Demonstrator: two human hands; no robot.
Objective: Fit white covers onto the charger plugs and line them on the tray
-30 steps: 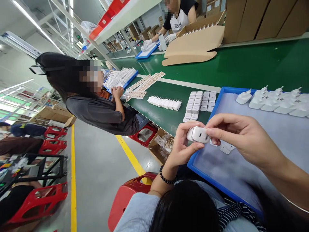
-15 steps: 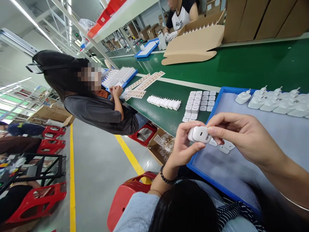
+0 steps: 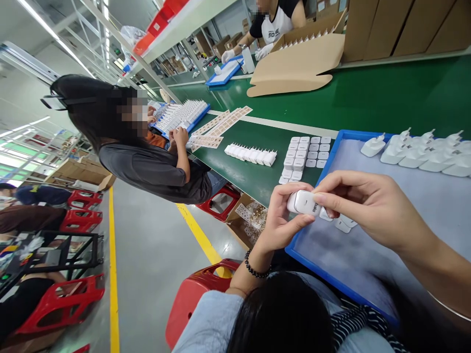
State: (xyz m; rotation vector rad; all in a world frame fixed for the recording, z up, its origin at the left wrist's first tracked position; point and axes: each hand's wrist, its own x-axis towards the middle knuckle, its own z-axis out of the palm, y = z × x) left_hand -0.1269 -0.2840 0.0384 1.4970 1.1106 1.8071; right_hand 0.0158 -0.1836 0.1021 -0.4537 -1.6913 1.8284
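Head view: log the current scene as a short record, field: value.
left hand: grips white charger between thumb and fingers; left hand
right hand: right hand, thumb and forefinger at the charger's printed end; grip hidden
tray: blue-rimmed tray, plug units upright at far side, flat white pieces below the hands
bench: green bench, with white blocks left of tray
co-workers: seated person in dark top; gloved person across bench
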